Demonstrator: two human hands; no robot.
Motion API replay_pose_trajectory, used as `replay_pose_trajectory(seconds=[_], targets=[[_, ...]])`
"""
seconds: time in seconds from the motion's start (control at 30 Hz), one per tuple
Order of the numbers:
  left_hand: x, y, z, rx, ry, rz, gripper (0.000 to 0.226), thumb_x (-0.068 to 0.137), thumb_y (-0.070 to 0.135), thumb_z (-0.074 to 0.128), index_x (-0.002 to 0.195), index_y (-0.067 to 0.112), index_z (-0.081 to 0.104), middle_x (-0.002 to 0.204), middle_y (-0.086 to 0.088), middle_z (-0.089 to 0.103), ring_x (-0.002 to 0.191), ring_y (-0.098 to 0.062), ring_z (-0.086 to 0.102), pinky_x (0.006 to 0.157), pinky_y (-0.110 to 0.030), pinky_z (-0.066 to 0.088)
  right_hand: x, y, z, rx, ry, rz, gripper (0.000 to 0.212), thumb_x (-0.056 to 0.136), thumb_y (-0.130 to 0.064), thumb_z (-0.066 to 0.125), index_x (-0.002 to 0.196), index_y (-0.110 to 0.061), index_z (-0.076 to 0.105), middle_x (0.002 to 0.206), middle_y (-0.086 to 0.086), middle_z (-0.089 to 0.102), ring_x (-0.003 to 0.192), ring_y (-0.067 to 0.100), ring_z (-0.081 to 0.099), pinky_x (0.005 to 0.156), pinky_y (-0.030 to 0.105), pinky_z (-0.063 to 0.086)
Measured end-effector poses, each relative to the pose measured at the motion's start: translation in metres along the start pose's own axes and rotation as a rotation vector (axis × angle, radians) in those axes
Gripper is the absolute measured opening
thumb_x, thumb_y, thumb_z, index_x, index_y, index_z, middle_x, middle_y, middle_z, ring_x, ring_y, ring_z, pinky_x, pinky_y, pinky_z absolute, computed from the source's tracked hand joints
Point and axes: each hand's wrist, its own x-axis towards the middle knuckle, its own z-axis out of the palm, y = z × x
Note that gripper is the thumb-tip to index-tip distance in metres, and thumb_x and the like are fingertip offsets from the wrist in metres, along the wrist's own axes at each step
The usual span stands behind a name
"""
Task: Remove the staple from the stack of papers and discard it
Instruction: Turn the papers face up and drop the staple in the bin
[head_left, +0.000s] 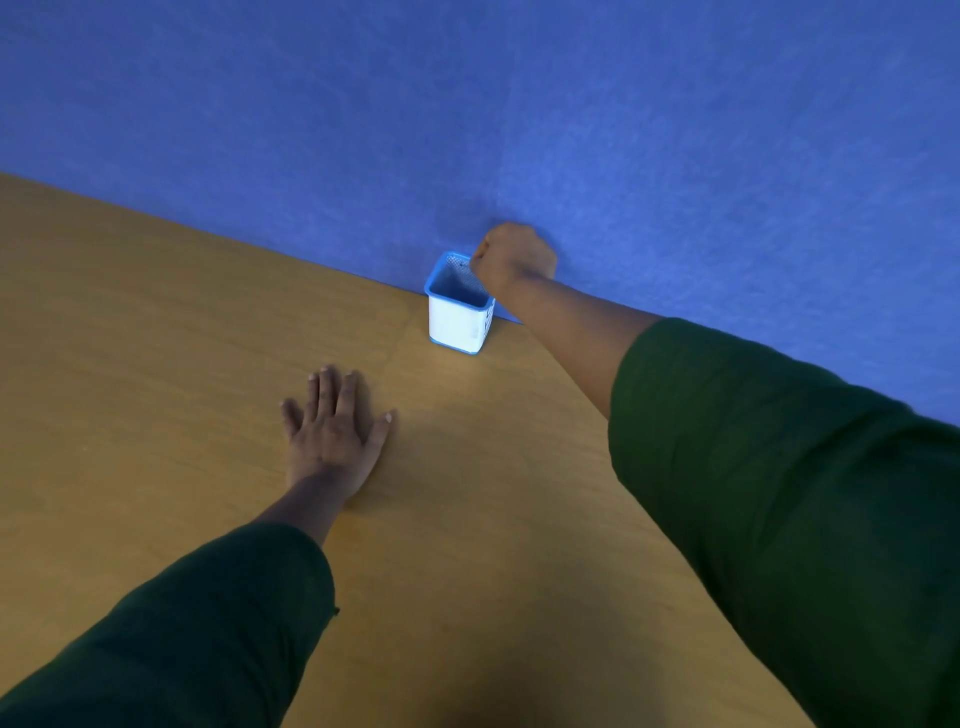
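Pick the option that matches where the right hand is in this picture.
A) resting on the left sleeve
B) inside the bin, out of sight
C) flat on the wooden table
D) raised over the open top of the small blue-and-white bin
D: the right hand, fingers curled, hangs at the far rim of the small blue-and-white bin, while the left hand is the one lying flat on the wooden table.

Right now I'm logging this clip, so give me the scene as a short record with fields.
surface: wooden table against a blue wall
container: small blue-rimmed white bin, upright, at the wall
left hand: flat on the table, fingers straight
right hand: fingers curled, above the bin's far right rim
staple: not discernible
papers: not in view
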Motion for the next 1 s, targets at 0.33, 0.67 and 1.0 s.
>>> replay_pose_trajectory(seconds=[0.33, 0.67, 1.0], targets=[[0.002, -0.002, 0.0, 0.001, -0.013, -0.003, 0.08, 0.084, 0.069, 0.018, 0.149, 0.024, 0.013, 0.161, -0.005, 0.005, 0.148, -0.021, 0.001, 0.115, -0.052, 0.003, -0.008, 0.005, -0.013, 0.011, 0.006, -0.023, 0.026, 0.088, -0.014, 0.045, 0.102, -0.016, 0.067, 0.109, 0.002, 0.068, 0.098, 0.023, 0.064, 0.067, 0.025, 0.043], [-0.005, 0.029, -0.03, 0.279, -0.164, -0.085, 0.07, 0.093, 0.054, 0.016, 0.149, 0.013, 0.018, 0.158, -0.008, 0.016, 0.143, -0.029, 0.016, 0.113, -0.063, 0.0, -0.063, 0.062, -0.047, 0.036, 0.068, -0.009, 0.022, 0.085, -0.021, 0.048, 0.092, -0.018, 0.068, 0.104, 0.004, 0.069, 0.095, 0.027, 0.064, 0.072, 0.029, 0.047], [-0.067, 0.156, -0.04, 0.163, -0.18, 0.129, 0.049, 0.095, 0.037, 0.032, 0.137, 0.014, 0.037, 0.139, -0.01, 0.046, 0.133, -0.027, 0.034, 0.113, -0.054, 0.017, -0.139, 0.171, -0.075, 0.114, 0.09, 0.193, 0.018, 0.084, -0.025, 0.053, 0.087, -0.019, 0.069, 0.099, 0.004, 0.071, 0.093, 0.028, 0.065, 0.069, 0.026, 0.045]])
